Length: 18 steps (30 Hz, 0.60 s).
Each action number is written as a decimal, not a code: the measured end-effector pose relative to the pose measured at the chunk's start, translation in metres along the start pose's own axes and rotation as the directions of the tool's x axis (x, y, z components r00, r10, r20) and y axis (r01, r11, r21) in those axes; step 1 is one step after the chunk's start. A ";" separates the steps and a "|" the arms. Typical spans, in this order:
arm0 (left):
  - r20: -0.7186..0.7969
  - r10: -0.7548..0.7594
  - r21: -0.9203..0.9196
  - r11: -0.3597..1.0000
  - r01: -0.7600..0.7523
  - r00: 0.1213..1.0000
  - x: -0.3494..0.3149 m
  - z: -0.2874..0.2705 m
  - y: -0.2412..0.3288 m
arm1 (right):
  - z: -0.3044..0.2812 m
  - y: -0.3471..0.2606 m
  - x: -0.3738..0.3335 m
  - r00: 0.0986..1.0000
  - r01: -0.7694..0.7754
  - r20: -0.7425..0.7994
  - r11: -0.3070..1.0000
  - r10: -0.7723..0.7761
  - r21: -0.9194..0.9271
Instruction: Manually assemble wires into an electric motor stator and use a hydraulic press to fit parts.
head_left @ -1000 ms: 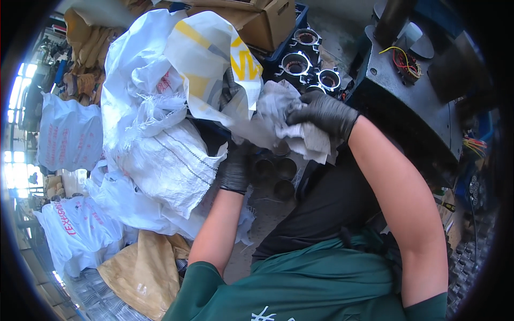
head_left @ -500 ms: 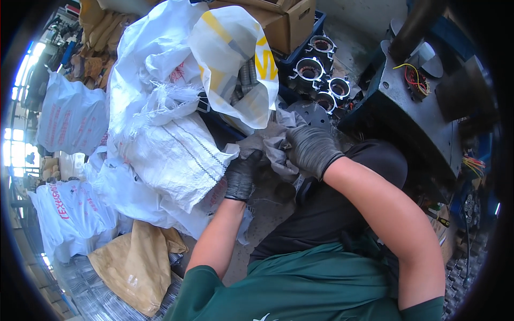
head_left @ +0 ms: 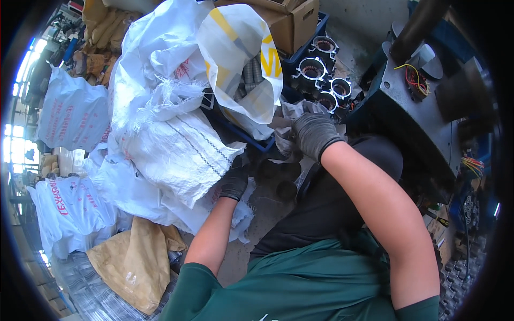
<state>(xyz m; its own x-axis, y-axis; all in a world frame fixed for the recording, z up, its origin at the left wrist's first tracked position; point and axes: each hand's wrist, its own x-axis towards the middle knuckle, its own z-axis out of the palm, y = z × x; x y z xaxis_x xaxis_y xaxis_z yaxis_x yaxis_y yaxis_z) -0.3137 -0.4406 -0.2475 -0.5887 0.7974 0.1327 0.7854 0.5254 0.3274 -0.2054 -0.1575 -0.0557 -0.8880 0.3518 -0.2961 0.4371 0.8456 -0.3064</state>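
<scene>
My right hand (head_left: 316, 135), in a dark grey glove, is closed on a crumpled grey plastic sheet (head_left: 287, 147) that hangs beside the blue crate. My left hand (head_left: 234, 181), gloved alike, is low at the edge of a white woven sack (head_left: 179, 152); its fingers are in shadow and partly behind the sack, so their pose does not show. Just beyond my hands, an open white bag with yellow print (head_left: 225, 72) stands in the blue crate (head_left: 264, 144). Grey cylindrical parts (head_left: 251, 75) show inside that bag.
Several round metal motor housings (head_left: 311, 69) stand beyond my right hand, near a cardboard box (head_left: 302, 24). A heavy dark machine (head_left: 404, 101) with coloured wires fills the right. More white sacks (head_left: 72, 112) and a tan bag (head_left: 136, 265) lie at the left.
My left hand has left the grey sheet and moved down and left, beside the sack. My right hand has shifted slightly right with the sheet, uncovering the crate's rim.
</scene>
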 end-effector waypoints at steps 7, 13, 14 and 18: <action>0.142 -0.108 0.057 0.993 0.101 0.984 0.036 -0.016 0.045 | 0.021 0.023 0.015 0.972 0.055 0.234 0.994 -0.032 -0.093; 0.180 -0.059 -0.321 0.940 0.116 0.982 0.035 -0.061 0.052 | 0.041 0.017 0.018 0.966 0.217 0.164 0.973 -0.202 -0.082; 0.278 -0.143 -0.354 0.904 0.239 0.950 0.044 -0.065 0.054 | 0.037 0.008 0.013 0.896 0.366 0.296 0.928 -0.332 -0.066; 0.128 0.065 -0.501 0.865 0.008 0.990 0.056 -0.082 0.079 | 0.059 -0.001 0.007 0.770 0.520 0.508 0.841 -0.386 -0.150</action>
<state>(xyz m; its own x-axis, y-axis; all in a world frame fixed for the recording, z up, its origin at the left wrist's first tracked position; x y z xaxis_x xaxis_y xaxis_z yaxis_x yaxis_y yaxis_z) -0.3003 -0.3784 -0.1373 -0.5070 0.8613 0.0325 0.5791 0.3124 0.7531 -0.2036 -0.1801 -0.1109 -0.7800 -0.2592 -0.5695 -0.1158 0.9543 -0.2757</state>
